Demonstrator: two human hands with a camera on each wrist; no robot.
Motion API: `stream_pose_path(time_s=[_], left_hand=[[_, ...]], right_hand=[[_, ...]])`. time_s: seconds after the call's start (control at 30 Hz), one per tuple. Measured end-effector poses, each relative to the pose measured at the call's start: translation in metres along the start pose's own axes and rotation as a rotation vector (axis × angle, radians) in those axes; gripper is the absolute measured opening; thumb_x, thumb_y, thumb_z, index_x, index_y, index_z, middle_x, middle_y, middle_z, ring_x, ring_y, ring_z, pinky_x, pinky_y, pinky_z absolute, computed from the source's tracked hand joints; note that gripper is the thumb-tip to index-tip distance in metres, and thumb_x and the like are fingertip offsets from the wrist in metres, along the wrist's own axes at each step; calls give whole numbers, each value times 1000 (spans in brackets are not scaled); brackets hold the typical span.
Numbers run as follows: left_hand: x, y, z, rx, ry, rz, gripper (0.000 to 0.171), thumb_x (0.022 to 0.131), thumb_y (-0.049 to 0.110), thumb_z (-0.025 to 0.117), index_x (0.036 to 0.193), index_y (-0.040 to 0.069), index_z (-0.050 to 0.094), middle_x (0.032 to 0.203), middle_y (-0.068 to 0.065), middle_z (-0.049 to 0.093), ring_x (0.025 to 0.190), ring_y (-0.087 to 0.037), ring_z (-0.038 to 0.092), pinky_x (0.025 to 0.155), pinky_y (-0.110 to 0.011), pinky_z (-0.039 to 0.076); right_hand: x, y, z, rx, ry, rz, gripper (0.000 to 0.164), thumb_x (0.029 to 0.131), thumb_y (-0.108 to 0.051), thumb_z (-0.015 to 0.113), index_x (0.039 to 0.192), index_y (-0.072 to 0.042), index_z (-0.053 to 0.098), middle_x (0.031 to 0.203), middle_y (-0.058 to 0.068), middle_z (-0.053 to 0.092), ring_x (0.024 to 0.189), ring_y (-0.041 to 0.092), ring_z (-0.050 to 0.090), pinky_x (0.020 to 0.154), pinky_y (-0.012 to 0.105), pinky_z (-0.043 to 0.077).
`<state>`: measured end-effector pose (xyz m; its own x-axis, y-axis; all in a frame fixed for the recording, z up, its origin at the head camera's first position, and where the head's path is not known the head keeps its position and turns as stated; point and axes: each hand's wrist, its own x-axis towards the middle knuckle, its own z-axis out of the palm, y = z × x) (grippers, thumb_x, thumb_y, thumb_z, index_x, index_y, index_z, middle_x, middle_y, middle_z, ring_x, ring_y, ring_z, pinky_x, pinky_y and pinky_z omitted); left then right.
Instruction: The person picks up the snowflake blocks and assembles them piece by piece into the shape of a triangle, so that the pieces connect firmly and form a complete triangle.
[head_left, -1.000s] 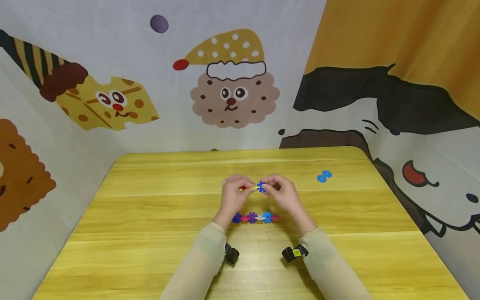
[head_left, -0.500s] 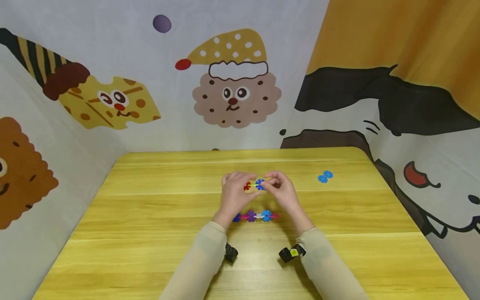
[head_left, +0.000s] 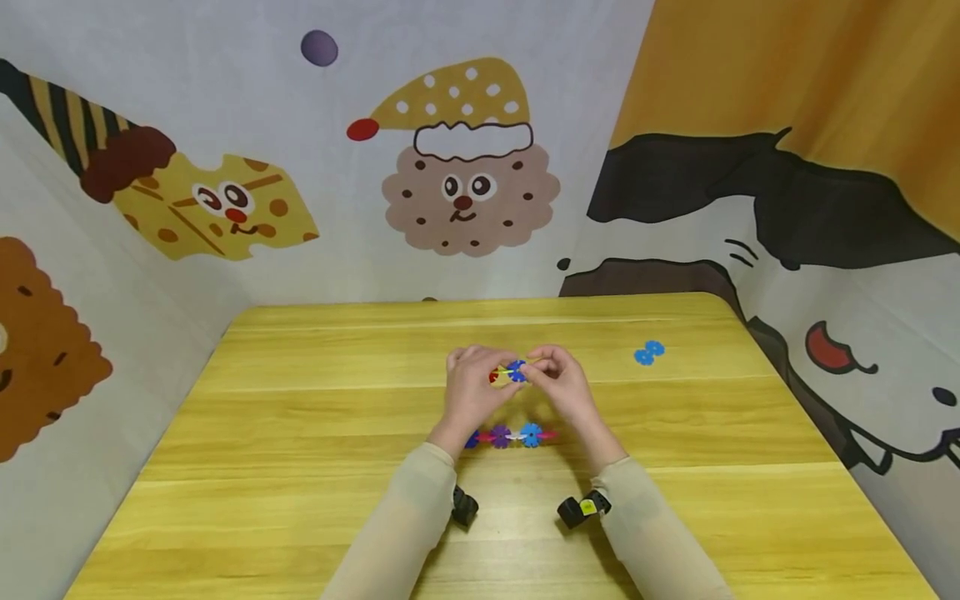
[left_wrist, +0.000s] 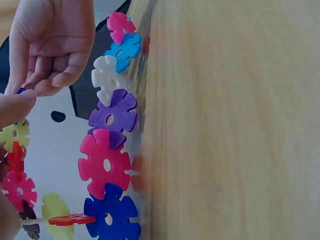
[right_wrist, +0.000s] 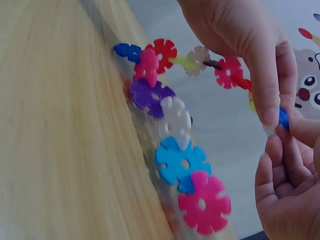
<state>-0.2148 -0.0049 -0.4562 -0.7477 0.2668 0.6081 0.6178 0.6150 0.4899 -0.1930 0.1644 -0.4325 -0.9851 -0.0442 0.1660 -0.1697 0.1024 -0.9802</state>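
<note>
Above the table, both hands meet at a dark blue snowflake disc. My right hand pinches it between thumb and finger. The thumb and a finger of my left hand also reach it, pinching its edge in the right wrist view. From there a chain of slotted discs runs down: yellow disc, pink disc, red disc. It joins the row on the table, with a purple disc, white disc, light blue disc and pink end disc. My fingers partly hide the held disc.
Two light blue discs lie overlapping or joined at the table's back right. The wooden table ends at a patterned cloth backdrop. A small black camera is worn on each wrist.
My left fingers have shifted from the red and yellow discs and spread around them toward the blue disc. My right hand keeps its pinch. The blue disc has moved slightly left.
</note>
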Motion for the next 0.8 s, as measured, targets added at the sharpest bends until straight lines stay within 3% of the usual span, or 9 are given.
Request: stream_pose_path(time_s=[0.1, 0.2, 0.33, 0.47, 0.63, 0.8], left_hand=[[0, 0, 0, -15, 1, -8, 35, 72, 21, 91, 103, 16, 75, 98, 5, 74, 95, -16, 61, 101, -48, 34], [-1, -1, -1, -19, -5, -24, 35, 72, 20, 91, 103, 16, 75, 99, 4, 74, 96, -16, 62, 102, -47, 35], [-2, -2, 0, -15, -17, -42, 35, 73, 22, 90, 104, 17, 75, 100, 5, 74, 98, -15, 62, 104, -48, 35], [-2, -2, -1, -14, -29, -51, 34, 75, 22, 89, 105, 17, 75, 100, 5, 74, 98, -16, 62, 102, -48, 36], [-2, -1, -2, -16, -42, -63, 33, 75, 22, 89, 105, 16, 75, 100, 5, 74, 99, -16, 62, 101, -47, 37], [-1, 0, -5, -12, -55, -68, 33, 75, 23, 89, 105, 17, 76, 101, 5, 74, 99, -16, 62, 101, -46, 37]], right_hand=[[-1, 1, -10, -15, -1, -24, 25, 93, 6, 63, 113, 19, 55, 88, 19, 68, 76, 12, 61, 72, 20, 50], [3, 21, -31, -58, 34, -34, 26, 94, 1, 64, 115, 15, 57, 94, 21, 67, 79, 8, 61, 76, 18, 50], [10, 49, -72, -195, 101, -14, 30, 95, -8, 67, 118, 10, 60, 98, 15, 67, 83, 4, 59, 77, 15, 48], [8, 58, -114, -371, 141, 8, 33, 97, -14, 66, 120, 8, 61, 102, 19, 66, 84, 0, 56, 76, 13, 46], [5, 63, -154, -533, 168, 38, 38, 98, -21, 65, 124, 6, 61, 108, 21, 64, 88, 5, 54, 74, 14, 45], [5, 67, -178, -634, 201, 86, 40, 97, -25, 66, 124, 4, 62, 106, 19, 63, 90, 13, 55, 70, 17, 45]])
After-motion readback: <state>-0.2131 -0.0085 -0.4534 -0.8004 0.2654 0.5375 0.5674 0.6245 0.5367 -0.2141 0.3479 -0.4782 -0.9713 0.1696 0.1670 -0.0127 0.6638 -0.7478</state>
